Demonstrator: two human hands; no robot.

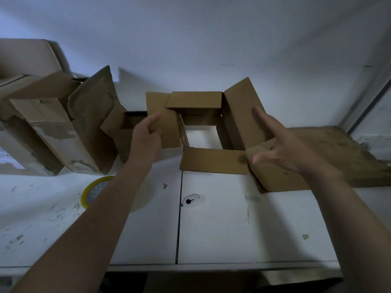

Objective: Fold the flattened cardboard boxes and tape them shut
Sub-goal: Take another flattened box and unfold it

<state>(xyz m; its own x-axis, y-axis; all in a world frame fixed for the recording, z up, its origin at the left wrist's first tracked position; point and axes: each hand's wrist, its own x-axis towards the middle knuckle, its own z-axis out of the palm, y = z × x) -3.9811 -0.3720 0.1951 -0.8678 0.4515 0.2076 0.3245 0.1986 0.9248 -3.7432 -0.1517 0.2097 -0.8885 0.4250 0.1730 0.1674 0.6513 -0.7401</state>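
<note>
Scuffed white table [211, 229]; left hand [146, 138] pinches square, likely corrugated box [243, 115]

The open box [243, 111] in the middle of the table [211, 229] is plain mid-brown, with one small darker spot on its near flap. The old boxes [63, 132] toward the left edge are duller brown with pale grey-white patches. The flat cardboard [338, 157] at the right edge is darker brown and mottled. The tape roll [93, 191] has a yellow rim and a fine checked pattern inside. The small cutter [193, 200] is white with a black dot. The table is white with grey scuffs.
</note>
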